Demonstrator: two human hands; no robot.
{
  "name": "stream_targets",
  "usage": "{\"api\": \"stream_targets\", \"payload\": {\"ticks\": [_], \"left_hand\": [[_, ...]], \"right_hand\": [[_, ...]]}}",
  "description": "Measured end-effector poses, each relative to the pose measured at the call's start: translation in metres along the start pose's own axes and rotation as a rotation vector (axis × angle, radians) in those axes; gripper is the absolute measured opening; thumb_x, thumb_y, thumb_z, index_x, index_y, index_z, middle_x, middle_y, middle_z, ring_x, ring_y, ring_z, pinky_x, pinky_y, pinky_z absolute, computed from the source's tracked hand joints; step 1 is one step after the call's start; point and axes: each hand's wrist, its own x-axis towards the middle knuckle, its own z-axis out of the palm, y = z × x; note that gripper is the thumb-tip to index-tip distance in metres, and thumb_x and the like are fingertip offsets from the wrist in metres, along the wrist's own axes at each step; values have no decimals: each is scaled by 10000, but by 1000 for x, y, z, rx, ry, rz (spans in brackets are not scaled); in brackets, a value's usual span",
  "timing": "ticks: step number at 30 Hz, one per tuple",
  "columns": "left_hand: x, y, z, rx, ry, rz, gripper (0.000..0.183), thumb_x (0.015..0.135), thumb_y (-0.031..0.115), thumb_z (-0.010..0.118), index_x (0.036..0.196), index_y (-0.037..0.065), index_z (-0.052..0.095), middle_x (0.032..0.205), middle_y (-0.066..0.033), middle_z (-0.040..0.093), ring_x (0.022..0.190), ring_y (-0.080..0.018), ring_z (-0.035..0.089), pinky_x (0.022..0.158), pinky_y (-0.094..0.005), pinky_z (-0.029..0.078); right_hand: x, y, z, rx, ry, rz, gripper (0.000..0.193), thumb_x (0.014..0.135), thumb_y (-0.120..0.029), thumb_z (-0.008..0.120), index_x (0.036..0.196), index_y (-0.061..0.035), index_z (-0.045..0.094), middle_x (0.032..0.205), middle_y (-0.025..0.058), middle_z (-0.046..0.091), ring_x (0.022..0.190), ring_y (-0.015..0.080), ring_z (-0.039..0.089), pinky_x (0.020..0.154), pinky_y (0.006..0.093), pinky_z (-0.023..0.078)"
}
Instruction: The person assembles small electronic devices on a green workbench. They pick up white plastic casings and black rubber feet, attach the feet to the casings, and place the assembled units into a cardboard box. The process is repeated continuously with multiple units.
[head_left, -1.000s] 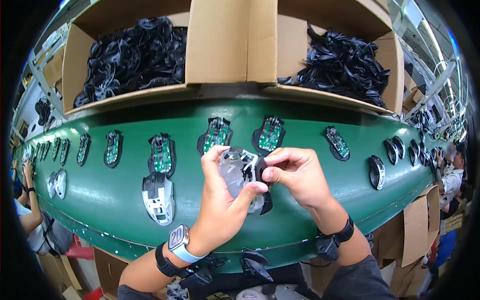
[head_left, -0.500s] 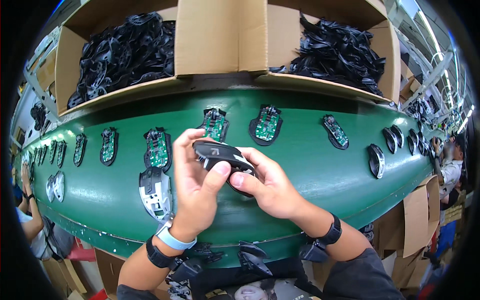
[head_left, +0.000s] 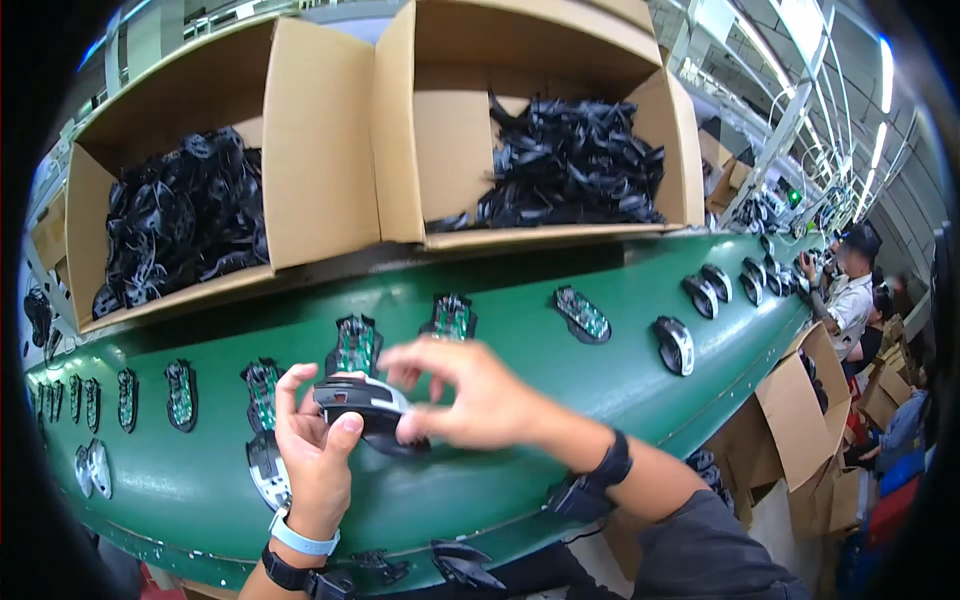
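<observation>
A black computer mouse [head_left: 352, 397] with a light grey strip along its side is in my left hand [head_left: 318, 462], thumb on the near side and fingers behind. My right hand [head_left: 485, 395] is at the mouse's right end, slightly blurred. Its thumb and fingers are apart, the thumb overlapping the mouse's edge; whether it presses there I cannot tell. Just beyond the mouse lies a mouse base with a green circuit board [head_left: 355, 345], and another board base [head_left: 450, 316] sits behind my right hand. Beside my left hand is a white-and-black mouse shell [head_left: 268, 468], partly hidden.
Across the green belt [head_left: 530, 400] lie several more board bases [head_left: 180, 396] and, at right, black-and-grey mouse shells [head_left: 674, 345]. Two cardboard boxes [head_left: 325, 140] of black plastic parts stand behind. Dark parts [head_left: 465, 565] lie along the near edge. A co-worker [head_left: 850, 300] is at far right.
My view has swung to the right. Both hands gripped the mouse before; now my left hand supports it and my right hand's fingers have spread away from it.
</observation>
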Motion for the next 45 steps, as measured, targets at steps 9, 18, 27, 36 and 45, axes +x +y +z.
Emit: {"api": "stream_targets", "payload": {"ticks": [9,18,27,36,45], "left_hand": [[16,2,-8,-455,-20,-289,344,1100,252,457,1411,107,450,1377,-172,591,1250,-358,626,1098,-501,501],[12,13,-11,-517,-21,-343,406,1072,385,462,1358,99,493,1325,-218,613,1185,-433,658,1004,-560,577],[10,8,-13,-280,-18,-313,421,976,104,627,1380,86,510,1206,-151,676,1109,-335,702,994,-507,582],[4,4,-22,-325,-14,-292,405,1016,99,601,1412,119,515,1262,-68,666,1168,-221,665,1039,-452,543],[7,10,-15,-388,-42,-283,363,1082,169,539,1442,141,500,1333,-57,643,1238,-227,634,1069,-472,514]], "right_hand": [[133,151,-248,-1096,-102,385,475,786,-34,625,1253,-36,717,1229,229,725,1164,381,689,1011,438,546],[147,148,-237,-1028,-44,246,335,783,-27,637,1074,-54,801,1081,223,758,1015,403,724,951,445,577],[155,149,-219,-1128,-256,379,458,759,-12,668,1207,-40,756,1191,219,738,1138,366,695,1013,423,546],[151,149,-224,-1208,-245,343,251,755,-105,805,990,-71,723,930,151,758,957,370,726,842,466,570],[142,72,-226,-301,469,24,193,974,-46,682,1150,32,669,934,66,706,800,141,657,749,307,567]]}}
